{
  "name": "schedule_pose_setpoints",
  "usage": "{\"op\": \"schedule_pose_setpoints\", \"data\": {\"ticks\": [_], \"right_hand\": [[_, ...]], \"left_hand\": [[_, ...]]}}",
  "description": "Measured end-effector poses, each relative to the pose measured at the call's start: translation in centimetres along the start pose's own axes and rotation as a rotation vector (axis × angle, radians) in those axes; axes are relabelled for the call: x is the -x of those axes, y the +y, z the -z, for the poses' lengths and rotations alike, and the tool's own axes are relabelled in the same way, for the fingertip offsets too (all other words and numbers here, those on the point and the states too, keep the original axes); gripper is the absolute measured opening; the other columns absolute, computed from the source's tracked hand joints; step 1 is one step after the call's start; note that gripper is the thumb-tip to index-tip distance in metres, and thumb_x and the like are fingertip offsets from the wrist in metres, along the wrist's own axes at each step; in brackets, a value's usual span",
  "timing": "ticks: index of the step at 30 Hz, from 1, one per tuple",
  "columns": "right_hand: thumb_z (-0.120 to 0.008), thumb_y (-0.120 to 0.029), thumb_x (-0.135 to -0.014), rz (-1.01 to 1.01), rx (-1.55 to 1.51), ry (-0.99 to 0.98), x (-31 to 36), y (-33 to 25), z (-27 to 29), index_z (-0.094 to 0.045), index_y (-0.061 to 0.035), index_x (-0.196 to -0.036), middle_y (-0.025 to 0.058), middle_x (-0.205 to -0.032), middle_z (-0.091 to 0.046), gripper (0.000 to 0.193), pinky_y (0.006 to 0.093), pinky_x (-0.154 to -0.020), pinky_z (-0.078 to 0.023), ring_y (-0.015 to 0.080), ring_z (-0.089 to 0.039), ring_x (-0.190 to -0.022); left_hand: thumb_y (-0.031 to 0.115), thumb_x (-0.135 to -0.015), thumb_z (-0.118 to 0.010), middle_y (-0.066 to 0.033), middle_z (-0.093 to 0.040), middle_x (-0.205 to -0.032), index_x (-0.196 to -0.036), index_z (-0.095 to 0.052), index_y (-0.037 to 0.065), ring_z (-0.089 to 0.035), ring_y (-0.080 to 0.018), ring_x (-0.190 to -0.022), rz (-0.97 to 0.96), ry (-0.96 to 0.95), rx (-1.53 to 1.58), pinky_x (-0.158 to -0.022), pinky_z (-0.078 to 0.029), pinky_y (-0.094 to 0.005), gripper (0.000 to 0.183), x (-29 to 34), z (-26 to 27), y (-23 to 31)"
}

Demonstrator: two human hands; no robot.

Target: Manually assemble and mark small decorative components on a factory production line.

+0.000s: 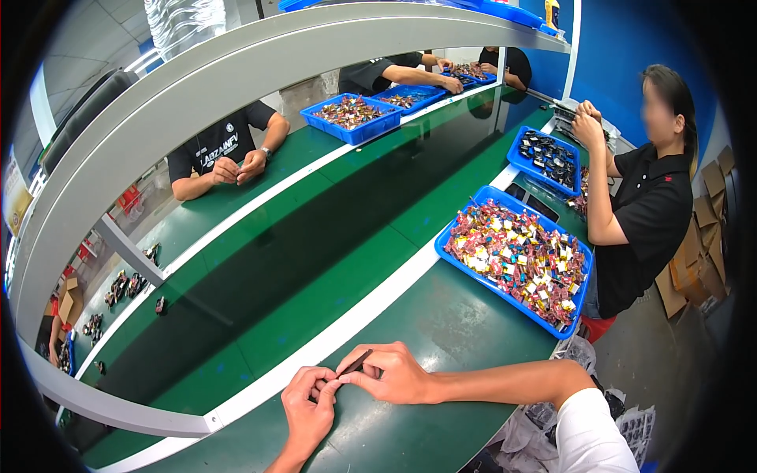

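Note:
Above the near green worktop (402, 319), my two hands meet fingertip to fingertip. A dark, slender, stick-like piece (356, 363) slants between the thumb and fingers of my right hand (389, 372); its exact kind does not show. Its lower end reaches the fingertips of my left hand (308, 404). That hand is closed in a pinch, and whatever lies in it is hidden by the fingers. Nearest to my right hand stands a blue tray (446, 251), heaped with small wired parts (516, 260) in red, white and yellow.
A green conveyor belt (315, 315) runs past the worktop's white edge, under a grey arched frame (118, 102). Beyond the full tray lie a phone (533, 202) and a tray of black parts (547, 160). A co-worker (646, 197) stands at the right; others sit across the belt.

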State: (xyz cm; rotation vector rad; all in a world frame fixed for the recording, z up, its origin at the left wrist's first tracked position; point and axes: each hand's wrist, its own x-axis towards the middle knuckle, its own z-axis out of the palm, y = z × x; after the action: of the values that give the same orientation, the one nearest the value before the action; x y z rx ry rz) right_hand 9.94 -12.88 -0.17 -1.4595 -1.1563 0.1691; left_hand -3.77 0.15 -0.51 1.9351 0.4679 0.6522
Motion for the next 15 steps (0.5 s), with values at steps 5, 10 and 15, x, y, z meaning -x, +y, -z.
{"op": "schedule_pose_setpoints", "data": {"ticks": [5,10,15], "right_hand": [[-0.075,-0.012,-0.085,-0.008,-0.021,0.013,0.1,0.44,0.1,-0.071,-0.0004,-0.081,0.003,-0.086,-0.072,0.013,0.0287,-0.046,-0.041,0.0127,-0.05,-0.048],[-0.078,0.0,-0.081,-0.046,-0.046,-0.001,-0.25,-0.1,0.15,-0.056,0.0038,-0.06,0.0078,-0.093,-0.075,0.031,0.0267,-0.047,-0.039,0.0102,-0.051,-0.053],[-0.076,-0.01,-0.083,0.03,-0.04,0.029,-0.14,0.28,0.09,-0.073,-0.0015,-0.083,0.0025,-0.087,-0.072,0.009,0.0288,-0.049,-0.042,0.0125,-0.049,-0.049]], "left_hand": [[-0.004,-0.083,-0.074,-0.0046,-0.063,-0.079,-0.087,-0.068,-0.002,-0.054,-0.0063,-0.057,0.016,-0.001,0.007,-0.049,-0.04,-0.0215,0.008,-0.06,-0.09,0.0],[-0.004,-0.083,-0.074,-0.0051,-0.064,-0.078,-0.088,-0.068,-0.003,-0.056,-0.0063,-0.056,0.011,0.006,0.015,-0.049,-0.04,-0.0215,0.008,0.0,-0.01,-0.27],[-0.005,-0.083,-0.073,-0.005,-0.064,-0.078,-0.088,-0.068,-0.002,-0.056,-0.0066,-0.056,0.038,-0.003,0.016,-0.049,-0.04,-0.0217,0.008,0.0,0.04,-0.39]]}}
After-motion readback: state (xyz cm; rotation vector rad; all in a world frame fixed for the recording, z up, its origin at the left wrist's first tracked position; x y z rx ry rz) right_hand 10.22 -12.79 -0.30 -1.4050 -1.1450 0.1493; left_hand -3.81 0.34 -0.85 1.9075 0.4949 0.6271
